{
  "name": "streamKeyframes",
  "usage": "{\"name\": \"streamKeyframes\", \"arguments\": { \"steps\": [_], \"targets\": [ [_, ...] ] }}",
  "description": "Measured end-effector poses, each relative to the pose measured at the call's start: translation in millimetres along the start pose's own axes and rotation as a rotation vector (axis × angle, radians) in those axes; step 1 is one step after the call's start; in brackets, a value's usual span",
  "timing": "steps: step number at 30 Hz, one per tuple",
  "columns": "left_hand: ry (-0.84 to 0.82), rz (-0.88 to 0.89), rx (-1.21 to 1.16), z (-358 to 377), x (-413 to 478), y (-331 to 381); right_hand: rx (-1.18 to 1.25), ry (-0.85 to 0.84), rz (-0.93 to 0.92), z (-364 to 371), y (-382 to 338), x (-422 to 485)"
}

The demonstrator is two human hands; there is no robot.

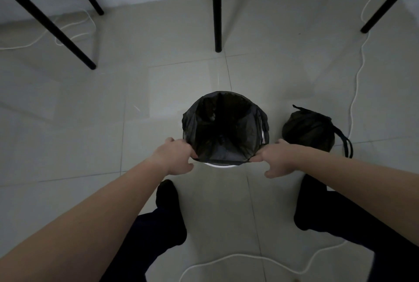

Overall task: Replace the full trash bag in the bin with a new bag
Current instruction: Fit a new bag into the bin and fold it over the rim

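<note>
Left hand [175, 157], right hand [275, 159] — pinch-grip apiece on near rim of new bag [226, 132]

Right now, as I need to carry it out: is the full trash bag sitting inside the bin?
No, the tied full bag sits on the floor beside the bin, on its right.

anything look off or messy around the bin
Only the new bag: its near edge is not over the bin, whose white rim shows bare between the left hand and right hand pinching it. Nothing spilled.
</note>
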State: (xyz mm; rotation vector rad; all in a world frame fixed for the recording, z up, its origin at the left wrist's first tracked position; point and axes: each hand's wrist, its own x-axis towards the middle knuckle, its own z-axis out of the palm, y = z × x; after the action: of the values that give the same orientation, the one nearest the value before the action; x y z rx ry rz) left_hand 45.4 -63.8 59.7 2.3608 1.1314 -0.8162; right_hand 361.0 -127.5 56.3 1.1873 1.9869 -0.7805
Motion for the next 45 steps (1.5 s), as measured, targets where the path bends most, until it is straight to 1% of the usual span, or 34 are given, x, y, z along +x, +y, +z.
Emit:
{"name": "streamKeyframes", "arguments": {
  "steps": [2,4,11,16,20,23,26,28,30,33,34,35,37,39,40,42,45],
  "targets": [
    [-0.054,-0.008,0.076,3,-5,-1,-0.013,-0.004,-0.012,0,0,-1],
    [-0.099,-0.011,0.104,8,-10,-2,-0.027,-0.017,-0.018,1,-1,-1],
    [-0.198,-0.001,0.092,23,-7,-9,-0.100,0.005,-0.034,12,2,6],
    [-0.224,-0.010,0.087,28,4,-11,-0.147,0.036,-0.035,25,4,17],
    [-0.268,-0.033,0.095,34,13,-14,-0.212,-0.025,0.010,31,8,24],
    [-0.242,-0.044,0.026,39,20,-24,-0.249,-0.099,0.038,32,12,25],
    [-0.190,-0.051,-0.231,38,24,-35,-0.195,-0.101,0.048,25,18,25],
    [-0.120,-0.098,-0.440,33,26,-41,-0.026,-0.065,0.100,14,24,24],
    [-0.061,-0.194,-0.623,26,26,-46,0.182,-0.019,0.171,-1,31,22],
    [0.023,-0.349,-0.845,10,27,-56,0.388,0.094,0.302,-22,48,18],
    [0.054,-0.386,-0.912,7,29,-59,0.491,0.140,0.352,-27,54,18],
    [0.090,-0.417,-0.993,4,30,-61,0.634,0.201,0.397,-29,60,19],
    [0.147,-0.444,-1.183,-3,32,-60,1.068,0.307,0.471,-32,65,21],
    [0.155,-0.421,-1.335,-9,36,-58,1.462,0.323,0.479,-34,63,26],
    [0.144,-0.405,-1.380,-12,39,-56,1.574,0.317,0.457,-35,61,30],
    [0.123,-0.393,-1.463,-16,48,-54,1.714,0.304,0.414,-34,59,41],
    [0.067,-0.422,-1.580,-20,65,-54,1.806,0.280,0.390,-33,61,60]
  ]
}}
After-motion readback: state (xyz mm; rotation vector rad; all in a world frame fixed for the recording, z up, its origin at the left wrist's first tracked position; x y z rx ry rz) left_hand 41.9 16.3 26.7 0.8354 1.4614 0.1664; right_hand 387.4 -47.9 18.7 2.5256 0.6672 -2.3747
